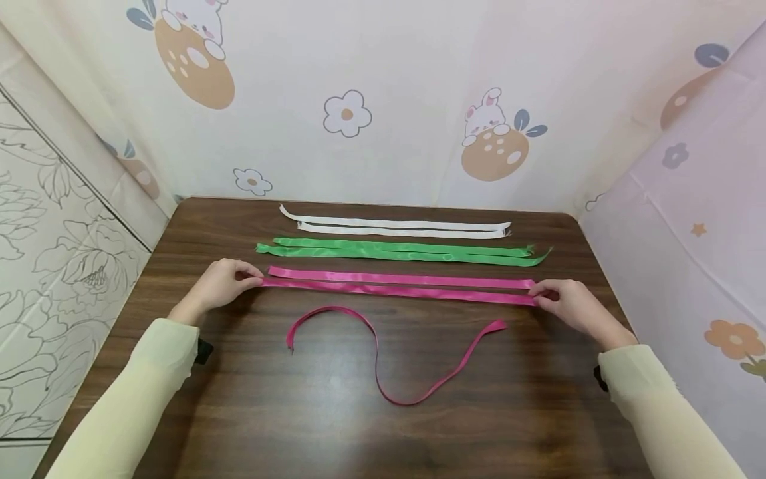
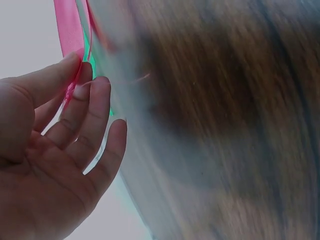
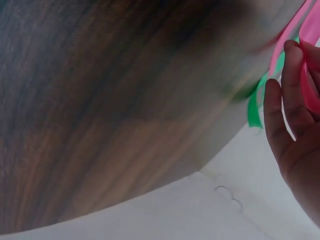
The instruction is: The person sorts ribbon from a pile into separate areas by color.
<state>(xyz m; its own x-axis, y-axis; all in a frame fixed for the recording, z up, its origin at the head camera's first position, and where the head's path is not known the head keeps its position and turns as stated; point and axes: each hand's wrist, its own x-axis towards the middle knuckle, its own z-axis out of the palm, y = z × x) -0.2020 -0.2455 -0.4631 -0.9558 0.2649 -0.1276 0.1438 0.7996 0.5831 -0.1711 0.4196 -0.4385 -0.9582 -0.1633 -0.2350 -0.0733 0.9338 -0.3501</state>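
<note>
A pink ribbon [image 1: 389, 291] is stretched straight across the table between both hands. My left hand [image 1: 226, 284] pinches its left end between thumb and fingertips; the left wrist view shows the pink ribbon [image 2: 69, 25] passing between them, with the other fingers loosely spread. At the right end my right hand [image 1: 565, 303] pinches the same ribbon, and in the right wrist view the pink ribbon [image 3: 311, 30] runs through the fingers. Just behind it lies a second pink ribbon [image 1: 401, 277], parallel. A darker pink ribbon [image 1: 378, 362] lies in a loose S-curve nearer me.
Two green ribbons [image 1: 383, 251] lie side by side behind the pink ones, and two white ribbons [image 1: 395, 226] lie farther back. The brown wooden table [image 1: 335, 439] ends against a patterned curtain [image 1: 407, 133] at the back. More patterned fabric [image 1: 706, 219] hangs at the right.
</note>
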